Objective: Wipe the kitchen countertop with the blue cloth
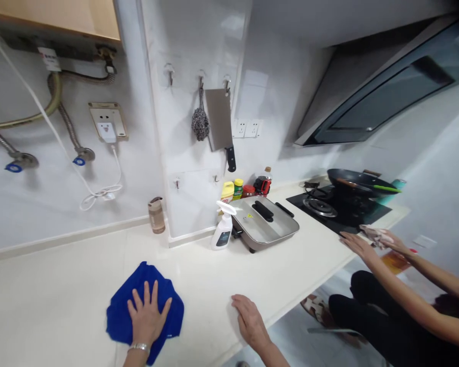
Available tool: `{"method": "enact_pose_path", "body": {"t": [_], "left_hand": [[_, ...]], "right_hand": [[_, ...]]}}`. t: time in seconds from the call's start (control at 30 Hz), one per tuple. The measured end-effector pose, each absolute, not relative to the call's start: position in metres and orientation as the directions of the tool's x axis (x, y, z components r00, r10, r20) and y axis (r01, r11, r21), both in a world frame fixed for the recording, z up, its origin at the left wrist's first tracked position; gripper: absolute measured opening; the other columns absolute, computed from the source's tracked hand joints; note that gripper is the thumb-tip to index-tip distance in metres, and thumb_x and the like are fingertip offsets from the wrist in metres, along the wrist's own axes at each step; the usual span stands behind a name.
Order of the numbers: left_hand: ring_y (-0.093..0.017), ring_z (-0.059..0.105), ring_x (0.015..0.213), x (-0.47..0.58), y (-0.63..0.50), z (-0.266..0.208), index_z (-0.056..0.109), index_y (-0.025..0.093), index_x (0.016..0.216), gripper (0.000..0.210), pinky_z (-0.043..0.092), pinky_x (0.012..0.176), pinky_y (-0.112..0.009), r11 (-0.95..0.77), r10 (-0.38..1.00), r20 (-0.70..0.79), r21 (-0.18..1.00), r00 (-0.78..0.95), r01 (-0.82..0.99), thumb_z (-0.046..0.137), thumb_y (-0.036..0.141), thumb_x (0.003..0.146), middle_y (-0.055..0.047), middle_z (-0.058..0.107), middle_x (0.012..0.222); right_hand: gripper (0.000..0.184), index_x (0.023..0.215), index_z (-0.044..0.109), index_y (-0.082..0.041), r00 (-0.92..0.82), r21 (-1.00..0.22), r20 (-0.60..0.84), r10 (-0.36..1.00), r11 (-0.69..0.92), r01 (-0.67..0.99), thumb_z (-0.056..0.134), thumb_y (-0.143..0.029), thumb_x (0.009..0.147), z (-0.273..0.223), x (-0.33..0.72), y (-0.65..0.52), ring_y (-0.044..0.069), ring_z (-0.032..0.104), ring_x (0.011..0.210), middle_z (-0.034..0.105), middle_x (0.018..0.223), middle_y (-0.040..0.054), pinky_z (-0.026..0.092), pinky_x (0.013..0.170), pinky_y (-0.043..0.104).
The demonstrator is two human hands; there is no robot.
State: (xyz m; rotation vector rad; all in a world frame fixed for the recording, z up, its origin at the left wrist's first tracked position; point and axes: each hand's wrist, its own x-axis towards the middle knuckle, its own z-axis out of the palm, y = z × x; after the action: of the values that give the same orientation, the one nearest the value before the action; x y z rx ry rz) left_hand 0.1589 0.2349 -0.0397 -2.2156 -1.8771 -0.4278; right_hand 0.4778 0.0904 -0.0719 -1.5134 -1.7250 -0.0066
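My left hand (148,315) lies flat with spread fingers on a blue cloth (124,306), pressing it against the white countertop (72,290). The cloth is spread out, with uneven edges around the hand. My right hand (250,322) rests near the counter's front edge with its fingers extended and loosely together, holding nothing. Beyond it stands a white spray bottle (222,232), beside an electric pan (268,224) with a glass lid and a black handle.
At the right, a co-worker's hand (392,243) holds a crumpled cloth (375,235) near the black stove (348,211), which bears a wok (352,178). A brown bottle (156,216) stands by the wall. A cleaver (220,120) and a steel scourer (200,124) hang from hooks.
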Motion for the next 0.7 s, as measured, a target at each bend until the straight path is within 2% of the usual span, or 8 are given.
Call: {"method": "enact_pose_path", "body": {"t": [0.23, 0.43, 0.53, 0.7], "left_hand": [[-0.044, 0.007, 0.147, 0.159, 0.199, -0.044, 0.037, 0.013, 0.149, 0.074, 0.012, 0.117, -0.063, -0.285, 0.906, 0.333, 0.024, 0.261, 0.958, 0.05, 0.052, 0.088, -0.017, 0.026, 0.159], [-0.044, 0.004, 0.148, 0.196, 0.147, -0.05, 0.023, 0.022, 0.155, 0.082, 0.01, 0.117, -0.066, -0.407, 0.88, 0.3, 0.075, 0.368, 0.911, 0.053, 0.057, 0.086, -0.014, 0.013, 0.163], [-0.046, 0.001, 0.147, 0.221, 0.148, -0.05, 0.021, 0.026, 0.155, 0.084, 0.008, 0.116, -0.068, -0.395, 0.896, 0.275, 0.141, 0.348, 0.908, 0.053, 0.06, 0.085, -0.013, 0.011, 0.164], [-0.047, -0.001, 0.147, 0.248, 0.177, -0.048, 0.022, 0.029, 0.154, 0.084, 0.007, 0.115, -0.069, -0.341, 0.923, 0.26, 0.213, 0.283, 0.916, 0.054, 0.064, 0.084, -0.011, 0.017, 0.163]], "right_hand": [[0.041, 0.12, 0.055, -0.022, 0.084, -0.469, 0.534, 0.842, 0.212, 0.858, 0.037, -0.006, 0.087, -0.084, 0.477, 0.086, 0.025, 0.054, 0.119, 0.06, 0.127, 0.0085, 0.05, 0.099, 0.05], [0.039, 0.123, 0.053, -0.021, 0.048, -0.405, 0.551, 0.833, 0.216, 0.889, 0.037, -0.009, 0.09, -0.094, 0.477, 0.086, 0.025, 0.054, 0.12, 0.059, 0.128, 0.0088, 0.048, 0.1, 0.049], [0.039, 0.124, 0.053, -0.02, 0.035, -0.382, 0.553, 0.833, 0.216, 0.899, 0.037, -0.01, 0.09, -0.095, 0.478, 0.085, 0.025, 0.055, 0.121, 0.059, 0.129, 0.0092, 0.049, 0.099, 0.048], [0.039, 0.127, 0.052, -0.02, -0.001, -0.338, 0.576, 0.817, 0.239, 0.91, 0.038, -0.012, 0.091, -0.101, 0.483, 0.085, 0.025, 0.057, 0.118, 0.06, 0.128, 0.0096, 0.052, 0.095, 0.045]]}}
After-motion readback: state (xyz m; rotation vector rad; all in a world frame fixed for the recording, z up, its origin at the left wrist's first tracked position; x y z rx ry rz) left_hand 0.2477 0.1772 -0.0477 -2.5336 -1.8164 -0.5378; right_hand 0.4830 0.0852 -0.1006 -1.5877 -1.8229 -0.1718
